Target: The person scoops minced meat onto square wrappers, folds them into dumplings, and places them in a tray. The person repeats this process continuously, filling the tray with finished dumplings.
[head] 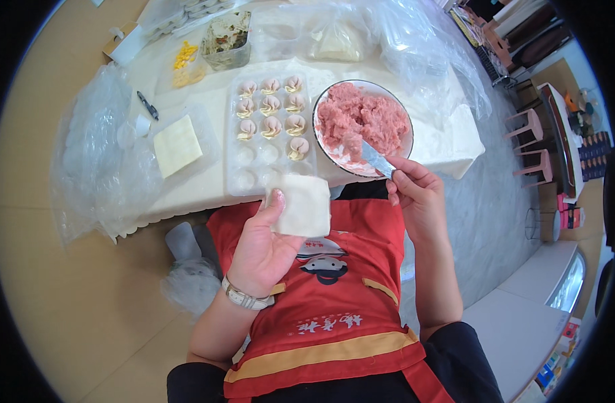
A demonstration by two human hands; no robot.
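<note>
My left hand [267,242] holds a square wonton wrapper [305,207], with the thumb lying over its left edge. Between the fingers of my right hand [418,189] is a flat metal spatula [378,160]. Its blade tip reaches into an enamel bowl [410,146] and touches the pink minced meat [368,116] there. A clear plastic tray [246,177] sits left of the bowl. Several folded wontons [271,105] fill its upper rows, and one more is in the right column below them. More square wrappers [178,145] lie on a plastic sheet to the left.
Behind the tray stand a plastic tub of dark food [226,40] and yellow bits [185,55] on a sheet. A pen [147,105] lies at left near crumpled plastic bags [95,146]. More plastic bagging [418,45] covers the back right. Pink stools [531,126] stand beyond.
</note>
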